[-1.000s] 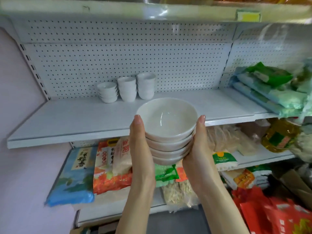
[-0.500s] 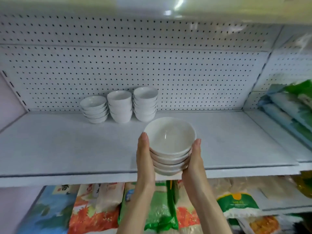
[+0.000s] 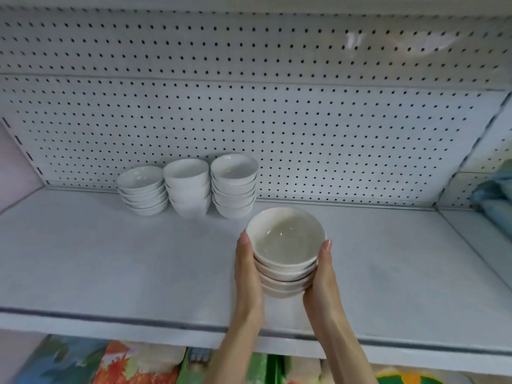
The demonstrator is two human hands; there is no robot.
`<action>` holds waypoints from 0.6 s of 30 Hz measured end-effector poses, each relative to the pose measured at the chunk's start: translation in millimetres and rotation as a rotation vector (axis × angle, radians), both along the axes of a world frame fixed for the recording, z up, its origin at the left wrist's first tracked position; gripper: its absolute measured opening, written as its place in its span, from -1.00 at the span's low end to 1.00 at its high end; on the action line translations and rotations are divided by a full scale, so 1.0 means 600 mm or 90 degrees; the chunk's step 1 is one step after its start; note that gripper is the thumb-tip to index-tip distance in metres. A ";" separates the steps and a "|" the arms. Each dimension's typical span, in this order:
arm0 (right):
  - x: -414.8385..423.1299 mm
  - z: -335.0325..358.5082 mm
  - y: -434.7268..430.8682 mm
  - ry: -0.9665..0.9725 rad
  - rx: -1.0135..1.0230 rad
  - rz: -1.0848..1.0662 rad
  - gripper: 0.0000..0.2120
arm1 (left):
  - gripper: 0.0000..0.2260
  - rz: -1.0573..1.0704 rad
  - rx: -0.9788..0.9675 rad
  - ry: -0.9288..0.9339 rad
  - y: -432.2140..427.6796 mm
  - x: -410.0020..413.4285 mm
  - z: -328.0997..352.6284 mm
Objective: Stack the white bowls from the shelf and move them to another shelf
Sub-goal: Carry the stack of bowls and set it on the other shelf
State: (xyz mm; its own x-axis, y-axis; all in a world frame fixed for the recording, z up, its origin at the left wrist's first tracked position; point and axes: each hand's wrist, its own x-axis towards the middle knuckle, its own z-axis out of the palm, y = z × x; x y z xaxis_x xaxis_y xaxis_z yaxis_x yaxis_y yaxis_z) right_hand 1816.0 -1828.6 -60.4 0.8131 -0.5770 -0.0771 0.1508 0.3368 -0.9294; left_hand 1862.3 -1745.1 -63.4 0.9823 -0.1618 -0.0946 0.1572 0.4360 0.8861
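A stack of several white bowls (image 3: pixel 285 245) is held over the white shelf (image 3: pixel 110 267), right of centre. My left hand (image 3: pixel 248 275) cups its left side and my right hand (image 3: pixel 322 281) cups its right side, fingers along the bowls' walls. Whether the stack's base touches the shelf is hidden by my hands. At the back of the same shelf stand three other white stacks: low bowls (image 3: pixel 142 189) on the left, deeper bowls (image 3: pixel 188 187) in the middle, bowls (image 3: pixel 234 185) on the right.
A white pegboard (image 3: pixel 277 120) backs the shelf. Blue-green packets (image 3: pixel 496 195) lie at the far right. Colourful food bags (image 3: pixel 133 364) fill the lower shelf under the front edge. Bare shelf surface lies left and right of my hands.
Both hands carried the bowl stack up from below the shelf edge and forward over the shelf, closer to the three stacks at the back. The view came nearer the shelf.
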 end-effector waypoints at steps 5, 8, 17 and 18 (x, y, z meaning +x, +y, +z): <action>0.009 -0.014 -0.014 0.000 0.010 0.005 -0.51 | -0.12 -0.006 0.033 -0.016 -0.013 0.019 -0.015; 0.016 -0.017 -0.024 -0.002 0.004 0.013 -0.42 | -0.17 -0.028 0.037 -0.023 -0.017 0.024 -0.014; 0.047 -0.030 -0.036 -0.020 -0.045 0.044 -0.21 | -0.24 -0.034 0.021 -0.008 -0.030 0.046 -0.016; 0.053 -0.031 -0.039 -0.018 -0.044 0.042 -0.19 | -0.23 -0.031 0.018 -0.010 -0.036 0.050 -0.016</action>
State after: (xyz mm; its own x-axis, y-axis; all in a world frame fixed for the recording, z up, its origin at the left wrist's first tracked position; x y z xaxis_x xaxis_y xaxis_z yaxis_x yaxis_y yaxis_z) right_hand 1847.8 -1851.8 -78.9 0.8511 -0.5247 -0.0150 0.1573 0.2822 -0.9464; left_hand 1892.1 -1766.4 -73.2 0.9747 -0.2069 -0.0850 0.1641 0.4032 0.9003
